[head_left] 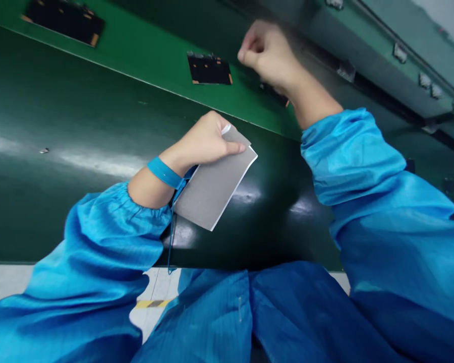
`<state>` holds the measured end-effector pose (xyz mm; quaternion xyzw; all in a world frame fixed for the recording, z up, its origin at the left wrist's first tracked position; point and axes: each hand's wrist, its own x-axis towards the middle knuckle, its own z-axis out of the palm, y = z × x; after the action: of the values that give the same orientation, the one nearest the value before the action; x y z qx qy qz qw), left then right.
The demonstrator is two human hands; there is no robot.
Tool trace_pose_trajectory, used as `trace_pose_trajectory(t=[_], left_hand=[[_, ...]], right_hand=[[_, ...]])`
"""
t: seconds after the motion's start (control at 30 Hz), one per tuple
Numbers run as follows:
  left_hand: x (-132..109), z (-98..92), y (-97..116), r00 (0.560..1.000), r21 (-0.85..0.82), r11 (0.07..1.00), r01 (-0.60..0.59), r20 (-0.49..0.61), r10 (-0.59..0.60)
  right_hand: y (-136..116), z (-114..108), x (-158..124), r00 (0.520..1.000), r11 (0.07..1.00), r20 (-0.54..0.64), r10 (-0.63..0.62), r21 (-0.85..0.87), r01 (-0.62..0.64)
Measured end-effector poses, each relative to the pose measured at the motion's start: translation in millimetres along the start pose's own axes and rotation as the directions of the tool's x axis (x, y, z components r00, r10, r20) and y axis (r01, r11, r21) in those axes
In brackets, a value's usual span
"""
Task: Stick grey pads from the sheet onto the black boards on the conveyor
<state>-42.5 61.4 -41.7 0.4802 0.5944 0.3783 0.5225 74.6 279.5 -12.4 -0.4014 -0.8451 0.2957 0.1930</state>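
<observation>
A thin stack of grey sheets with white edges (215, 186) is pinched in my left hand (212, 138), thumb on top, above the dark green table. My right hand (267, 53) is raised higher and to the right, its thumb and fingertips pressed together. Whether anything small sits in that pinch I cannot make out. Below and left of it, a black rectangular panel with copper-coloured patches (210, 69) lies on the bright green strip. Another black panel (276, 93) is partly hidden behind my right wrist.
A larger black panel (66, 22) lies on the green strip (136, 50) at upper left. One tiny metallic bit (44, 150) rests on the dark green table (79, 212). A ledge with a dark rail (386, 98) and several clips runs along the upper right.
</observation>
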Motion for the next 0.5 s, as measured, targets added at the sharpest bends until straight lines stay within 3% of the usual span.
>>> trace_pose_trajectory(t=[0.1, 0.23, 0.5], left_hand=[[0.9, 0.1, -0.3, 1.000, 0.038, 0.999, -0.014, 0.013, 0.013], [0.5, -1.5, -0.2, 0.998, 0.052, 0.998, -0.048, 0.036, 0.046], [-0.1, -0.8, -2.7, 0.996, 0.008, 0.997, -0.083, 0.033, 0.083]], right_hand=[[-21.0, 32.4, 3.7, 0.965, 0.984, 0.236, -0.117, 0.158, 0.081], [-28.1, 59.7, 11.8, 0.919, 0.978, 0.342, -0.197, 0.136, 0.159], [-4.3, 49.4, 17.8, 0.877, 0.980, 0.438, -0.197, 0.088, 0.176]])
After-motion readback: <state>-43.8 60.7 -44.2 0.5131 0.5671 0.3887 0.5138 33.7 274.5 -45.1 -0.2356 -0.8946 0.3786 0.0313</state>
